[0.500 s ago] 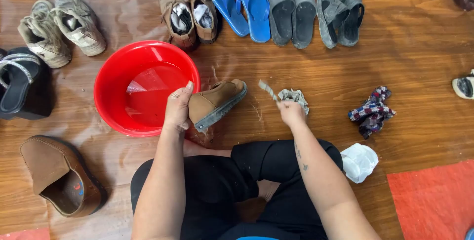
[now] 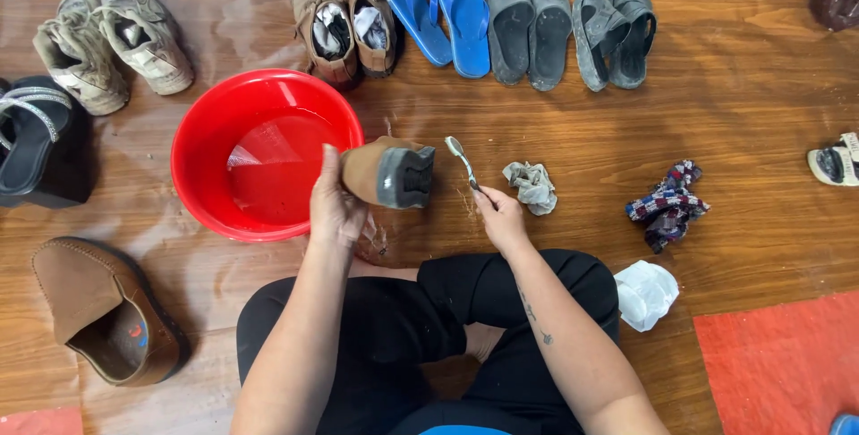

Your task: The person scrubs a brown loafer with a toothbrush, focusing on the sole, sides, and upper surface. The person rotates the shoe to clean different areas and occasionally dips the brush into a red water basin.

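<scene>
1. The wooden floor (image 2: 743,95) is the biggest thing here, glossy brown planks, wet-looking in front of the seated person.
2. The red plastic basin (image 2: 208,184) is round and smooth, with shallow water in it. It sits right against the left forearm's path, so I'd judge a careless elbow could tip it or slop water over the boards.
3. A row of footwear lines the far edge: worn canvas sneakers (image 2: 112,41), blue flip-flops (image 2: 438,5), grey sandals (image 2: 573,28).
4. The brown suede-like shoe (image 2: 385,171) is held up just right of the basin rim, its grey ridged sole turned toward the toothbrush. The left hand (image 2: 333,211) is wrapped round its upper. Wet suede is slick; it could slip down into the water.
5. Its mate (image 2: 103,314) lies by the left knee.
6. A crumpled grey rag (image 2: 532,186) and a checked cloth (image 2: 667,202) lie on the floor to the right.
7. The right hand (image 2: 501,220) pinches a thin toothbrush (image 2: 461,159), bristles up. Hard scrubbing might scuff the nap.
</scene>
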